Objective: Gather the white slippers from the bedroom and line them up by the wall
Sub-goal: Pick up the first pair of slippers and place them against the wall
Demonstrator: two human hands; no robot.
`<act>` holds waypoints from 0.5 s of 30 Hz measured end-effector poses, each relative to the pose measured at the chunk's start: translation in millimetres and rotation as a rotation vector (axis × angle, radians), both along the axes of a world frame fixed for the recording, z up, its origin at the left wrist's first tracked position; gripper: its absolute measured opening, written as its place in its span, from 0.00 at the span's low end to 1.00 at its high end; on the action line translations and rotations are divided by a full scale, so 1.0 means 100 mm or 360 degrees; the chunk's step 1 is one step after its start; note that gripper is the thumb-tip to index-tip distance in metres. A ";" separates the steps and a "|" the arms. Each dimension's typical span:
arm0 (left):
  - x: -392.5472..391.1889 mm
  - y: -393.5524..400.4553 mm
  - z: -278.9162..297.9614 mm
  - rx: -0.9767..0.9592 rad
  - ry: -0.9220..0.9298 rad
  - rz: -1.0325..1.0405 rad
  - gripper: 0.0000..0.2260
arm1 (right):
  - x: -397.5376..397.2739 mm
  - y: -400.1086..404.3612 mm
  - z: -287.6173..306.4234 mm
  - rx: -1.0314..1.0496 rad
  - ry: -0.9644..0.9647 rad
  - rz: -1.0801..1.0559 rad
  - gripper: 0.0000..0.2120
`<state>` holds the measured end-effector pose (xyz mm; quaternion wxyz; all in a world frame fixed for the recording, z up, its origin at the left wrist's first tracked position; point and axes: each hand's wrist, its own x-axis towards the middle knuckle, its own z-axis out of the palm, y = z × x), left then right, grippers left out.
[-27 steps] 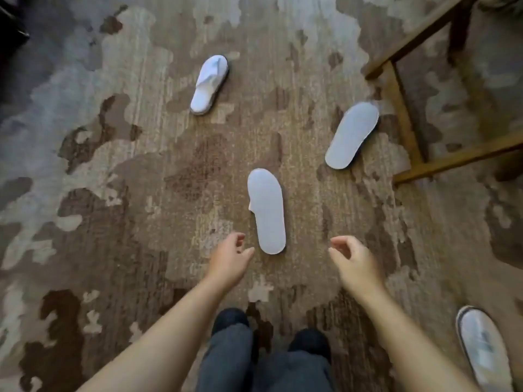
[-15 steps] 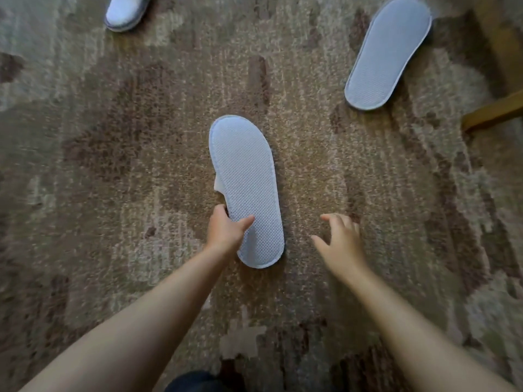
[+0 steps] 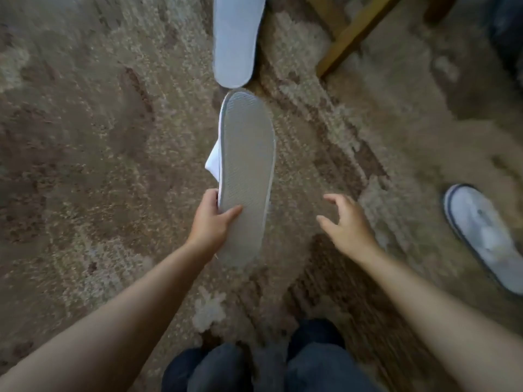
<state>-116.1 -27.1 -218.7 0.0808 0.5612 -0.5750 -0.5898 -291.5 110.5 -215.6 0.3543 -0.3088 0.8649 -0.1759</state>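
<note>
Brown mottled pile carpet (image 3: 85,165) fills frame. My left hand (image 3: 210,222) pinches the flat white fabric slipper (image 3: 246,176), textured sole up, at centre; right hand (image 3: 348,224) open, empty. I'd grip firmer w/ thumb across the sole, then reach 2nd sole-up white slipper (image 3: 235,38) at top centre, nr wooden chair leg (image 3: 348,38).

Person, head-camera view, looking down. Forearms: both bare to the lower edge of the picture, no sleeves, watch or bands visible. Left hand (image 3: 210,222) and right hand (image 3: 346,222): bare, no gloves; rings not discernible through blur. Legs: dark blue-grey trousers (image 3: 226,369), denim-like, two knees visible at bottom centre. Feet hidden.
</note>
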 end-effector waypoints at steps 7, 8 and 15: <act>-1.20 0.72 -0.02 0.0013 0.0115 -0.0362 0.08 | -1.14 1.07 0.00 0.0075 0.0243 -0.0445 0.23; -1.39 0.86 -0.10 0.0011 0.0108 -0.0403 0.08 | -1.28 1.24 -0.09 0.0090 0.0252 -0.0517 0.24; -2.39 1.69 -0.41 -0.0025 0.0077 -0.0693 0.09 | -1.98 2.26 -0.53 0.0217 0.0555 -0.0990 0.29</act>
